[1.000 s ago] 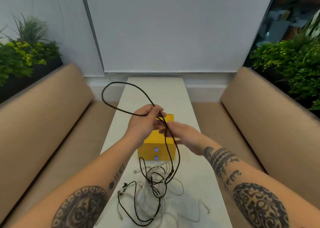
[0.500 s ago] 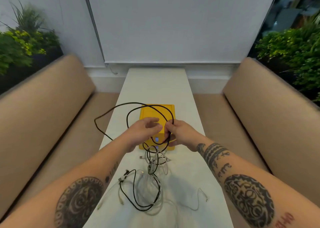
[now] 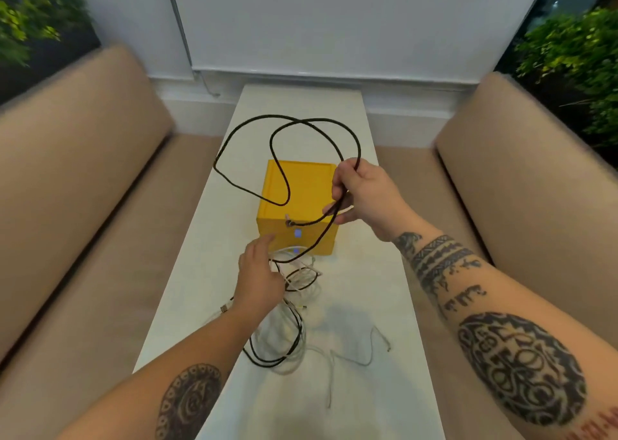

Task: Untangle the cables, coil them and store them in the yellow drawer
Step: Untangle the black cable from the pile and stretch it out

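My right hand (image 3: 363, 195) grips a black cable (image 3: 254, 122), holding two loose loops of it in the air above the yellow drawer box (image 3: 302, 189). The cable's lower part runs down in front of the box to a tangle of black and white cables (image 3: 287, 332) on the white table (image 3: 187, 292). My left hand (image 3: 259, 276) is low over the tangle's upper part, left of the box front, fingers lightly curled at the cables; I cannot tell whether it holds one. The box's drawers look closed.
Tan sofa cushions (image 3: 77, 159) flank the narrow table on both sides. Green plants (image 3: 575, 55) stand behind the sofa backs. A thin white cable end (image 3: 378, 339) trails right of the tangle.
My hands have separated. The right hand now holds the black loops alone, lifted up and to the right. The left hand let go and dropped down to the tangle.
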`<state>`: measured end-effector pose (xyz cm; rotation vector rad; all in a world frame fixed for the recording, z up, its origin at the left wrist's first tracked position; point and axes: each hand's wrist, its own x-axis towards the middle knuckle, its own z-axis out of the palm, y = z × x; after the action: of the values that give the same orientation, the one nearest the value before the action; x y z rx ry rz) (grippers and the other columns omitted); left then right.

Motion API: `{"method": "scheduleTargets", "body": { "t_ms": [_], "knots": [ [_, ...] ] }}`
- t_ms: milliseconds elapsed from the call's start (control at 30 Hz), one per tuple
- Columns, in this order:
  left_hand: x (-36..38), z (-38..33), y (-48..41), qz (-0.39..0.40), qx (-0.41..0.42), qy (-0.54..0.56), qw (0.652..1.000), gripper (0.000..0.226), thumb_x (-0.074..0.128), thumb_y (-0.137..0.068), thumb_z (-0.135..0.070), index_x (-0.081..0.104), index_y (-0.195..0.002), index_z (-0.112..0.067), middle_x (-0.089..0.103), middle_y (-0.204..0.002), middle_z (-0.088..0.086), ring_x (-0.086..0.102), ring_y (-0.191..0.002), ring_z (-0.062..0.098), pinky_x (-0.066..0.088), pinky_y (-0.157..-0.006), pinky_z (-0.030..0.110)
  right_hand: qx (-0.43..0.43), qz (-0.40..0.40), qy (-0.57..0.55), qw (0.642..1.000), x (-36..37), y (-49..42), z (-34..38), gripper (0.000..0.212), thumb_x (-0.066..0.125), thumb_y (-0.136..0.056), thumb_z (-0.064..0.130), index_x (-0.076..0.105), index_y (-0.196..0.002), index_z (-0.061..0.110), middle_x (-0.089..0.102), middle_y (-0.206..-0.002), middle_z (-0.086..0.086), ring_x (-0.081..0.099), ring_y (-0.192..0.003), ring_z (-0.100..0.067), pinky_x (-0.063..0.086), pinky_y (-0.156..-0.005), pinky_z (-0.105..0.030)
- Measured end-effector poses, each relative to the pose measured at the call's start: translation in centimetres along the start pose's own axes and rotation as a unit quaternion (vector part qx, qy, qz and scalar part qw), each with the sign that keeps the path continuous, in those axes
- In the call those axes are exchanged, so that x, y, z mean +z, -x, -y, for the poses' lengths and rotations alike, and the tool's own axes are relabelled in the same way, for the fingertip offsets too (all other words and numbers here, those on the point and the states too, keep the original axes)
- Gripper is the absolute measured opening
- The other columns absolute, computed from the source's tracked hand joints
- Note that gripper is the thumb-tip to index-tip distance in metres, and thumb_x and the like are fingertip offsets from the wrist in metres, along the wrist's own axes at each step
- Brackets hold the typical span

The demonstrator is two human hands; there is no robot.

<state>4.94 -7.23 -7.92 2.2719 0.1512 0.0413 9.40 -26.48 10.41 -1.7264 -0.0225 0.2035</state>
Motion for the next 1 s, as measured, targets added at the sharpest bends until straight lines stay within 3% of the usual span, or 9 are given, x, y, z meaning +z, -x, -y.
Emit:
{"method": "scheduleTargets", "body": {
  "t_ms": [167,300,467,533,600,667,767,900,1000],
  "knots": [
    [-0.4,2.3,-0.8,0.069,-0.104,-0.027,0.992,0.051,0.042,-0.095,-0.005,0.047,-0.141,-0.025,0.060,-0.123,0.014,0.057,-0.109,0.032,0.042,-0.079,0.032,-0.022,-0.016,0.029,0.999,-0.2,-0.3,0.8,0.029,0.038,-0.108,0.027,0.053,-0.086,0.015,0.055,-0.061,0.003,0.068,-0.060,-0.028,0.051,-0.049,-0.033],
    [-1.8,2.0,-2.0,0.120,-0.177,-0.066,0.975,0.039,0.042,-0.098,-0.015,0.046,-0.137,-0.016,0.060,-0.124,0.021,0.059,-0.110,0.038,0.047,-0.080,0.033,-0.064,-0.077,-0.027,0.995,-0.9,-0.3,1.9,0.031,0.036,-0.109,0.028,0.052,-0.085,0.017,0.051,-0.056,0.006,0.063,-0.047,-0.020,0.044,-0.037,-0.023],
    [-3.0,3.7,-2.6,0.138,-0.235,-0.056,0.961,0.024,0.045,-0.094,-0.004,0.052,-0.116,-0.009,0.063,-0.117,0.021,0.067,-0.087,0.034,0.057,-0.070,0.038,-0.113,-0.159,-0.048,0.980,-2.9,-0.3,6.7,0.032,0.033,-0.109,0.032,0.051,-0.086,0.018,0.050,-0.056,0.008,0.062,-0.045,-0.014,0.040,-0.036,-0.021],
    [-2.9,3.8,-2.1,0.166,-0.280,-0.022,0.945,0.017,0.048,-0.099,-0.008,0.056,-0.113,-0.002,0.064,-0.119,0.021,0.068,-0.089,0.030,0.055,-0.064,0.026,-0.137,-0.174,-0.046,0.974,-3.2,-0.5,8.3,0.032,0.033,-0.109,0.033,0.051,-0.087,0.018,0.050,-0.058,0.007,0.062,-0.045,-0.016,0.038,-0.036,-0.020],
    [-2.9,2.9,-1.4,0.193,-0.269,-0.080,0.940,0.019,0.053,-0.100,-0.020,0.061,-0.104,-0.003,0.064,-0.126,0.016,0.064,-0.105,0.027,0.047,-0.075,0.022,-0.135,-0.172,-0.032,0.975,-2.9,-0.8,8.9,0.032,0.033,-0.109,0.034,0.052,-0.088,0.019,0.050,-0.059,0.007,0.064,-0.047,-0.017,0.038,-0.036,-0.020],
    [-2.8,2.4,-1.4,0.138,-0.298,0.036,0.944,0.045,0.064,-0.090,-0.023,0.053,-0.128,-0.002,0.055,-0.139,0.016,0.058,-0.106,0.026,0.048,-0.079,0.028,-0.112,-0.156,-0.027,0.981,-2.1,-1.1,8.3,0.032,0.034,-0.108,0.034,0.052,-0.088,0.018,0.050,-0.060,0.006,0.065,-0.048,-0.019,0.041,-0.036,-0.021],
    [-4.0,0.7,-2.0,0.167,-0.181,0.063,0.967,0.101,0.078,-0.072,-0.027,0.024,-0.157,-0.022,0.025,-0.161,0.002,0.036,-0.139,0.022,0.041,-0.109,0.038,-0.059,-0.119,-0.046,0.990,-0.5,-1.5,6.0,0.031,0.035,-0.108,0.032,0.052,-0.087,0.018,0.051,-0.059,0.005,0.066,-0.050,-0.021,0.044,-0.039,-0.023],
    [-5.0,-2.2,-2.5,0.228,-0.013,0.136,0.964,0.058,0.066,-0.093,-0.011,0.048,-0.145,-0.030,0.046,-0.142,-0.018,0.041,-0.127,0.000,0.031,-0.103,0.024,-0.014,-0.082,-0.074,0.994,0.5,-1.6,3.6,0.031,0.036,-0.108,0.034,0.053,-0.089,0.016,0.053,-0.061,0.005,0.067,-0.055,-0.023,0.050,-0.046,-0.029],
    [-5.1,-3.2,-2.6,0.212,0.023,0.098,0.972,0.027,0.052,-0.102,-0.015,0.071,-0.098,-0.033,0.070,-0.100,-0.015,0.060,-0.096,0.005,0.041,-0.086,0.024,-0.007,-0.087,-0.092,0.992,0.3,-1.7,2.8,0.032,0.035,-0.109,0.035,0.052,-0.090,0.016,0.051,-0.059,0.006,0.063,-0.051,-0.021,0.051,-0.047,-0.029]
  ]
}}
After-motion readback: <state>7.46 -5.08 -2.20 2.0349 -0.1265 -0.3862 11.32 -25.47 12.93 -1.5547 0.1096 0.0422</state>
